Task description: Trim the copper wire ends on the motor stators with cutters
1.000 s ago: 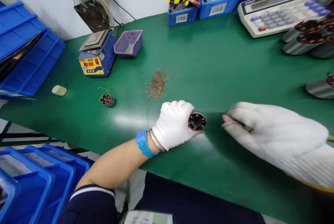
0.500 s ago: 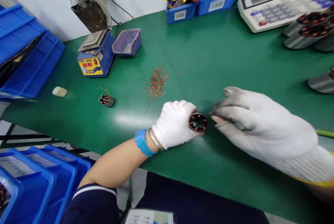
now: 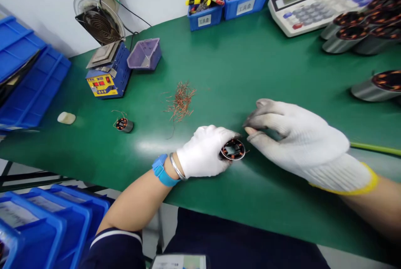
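Observation:
My white-gloved left hand (image 3: 203, 152) is wrapped round a motor stator (image 3: 240, 152), a short metal cylinder with copper windings. Its open end faces up towards me, and a short wire end sticks out at its right side. Just to the right of it, apart from the stator, is my right hand (image 3: 297, 139) in a white glove with dirty fingertips. Its thumb and fingers are brought together in a pinch; anything between them is too small to make out. Another small stator (image 3: 125, 125) with loose wires stands to the left. Copper wire clippings (image 3: 181, 102) lie in a heap beyond my left hand.
On the green bench (image 3: 219, 77) stand a blue heating device (image 3: 109, 77), a purple tray (image 3: 153, 58) and a white cap (image 3: 66, 118). Blue tool boxes (image 3: 205, 20) and a calculator (image 3: 313, 6) line the back. Several stators (image 3: 344, 41) stand at right. Blue bins (image 3: 46, 227) are lower left.
My left hand has tipped and turned the stator, so its bore now shows through more plainly. My right hand stays pinched beside it. The whole view has shifted slightly.

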The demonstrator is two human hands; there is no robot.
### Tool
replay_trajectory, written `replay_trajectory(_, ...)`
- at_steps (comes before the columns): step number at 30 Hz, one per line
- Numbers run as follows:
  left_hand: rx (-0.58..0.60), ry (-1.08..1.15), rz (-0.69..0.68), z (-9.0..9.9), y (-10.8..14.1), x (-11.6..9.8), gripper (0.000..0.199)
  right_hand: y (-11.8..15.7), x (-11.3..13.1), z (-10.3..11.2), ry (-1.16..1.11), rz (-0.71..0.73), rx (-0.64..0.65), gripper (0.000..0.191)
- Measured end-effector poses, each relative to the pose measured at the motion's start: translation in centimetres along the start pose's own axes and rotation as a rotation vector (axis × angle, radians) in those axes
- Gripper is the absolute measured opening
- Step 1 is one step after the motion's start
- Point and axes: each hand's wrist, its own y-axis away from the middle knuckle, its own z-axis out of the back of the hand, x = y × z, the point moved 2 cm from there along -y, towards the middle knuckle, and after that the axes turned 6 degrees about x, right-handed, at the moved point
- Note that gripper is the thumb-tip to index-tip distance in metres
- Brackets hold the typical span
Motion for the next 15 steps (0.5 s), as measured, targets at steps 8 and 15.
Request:
replay_trajectory(8, -0.099, 0.142, 0.176, 0.2, 0.5, -0.2, 0.097, 1.9, -1.0, 0.2, -0.048, -0.6, 0.635, 0.047)
replay_trajectory(15, -0.152, 0.151, 0.316, 0.1, 0.2, -0.4, 0.044, 3.2, 0.8, -1.0, -0.105, -0.253, 0.654, 0.042)
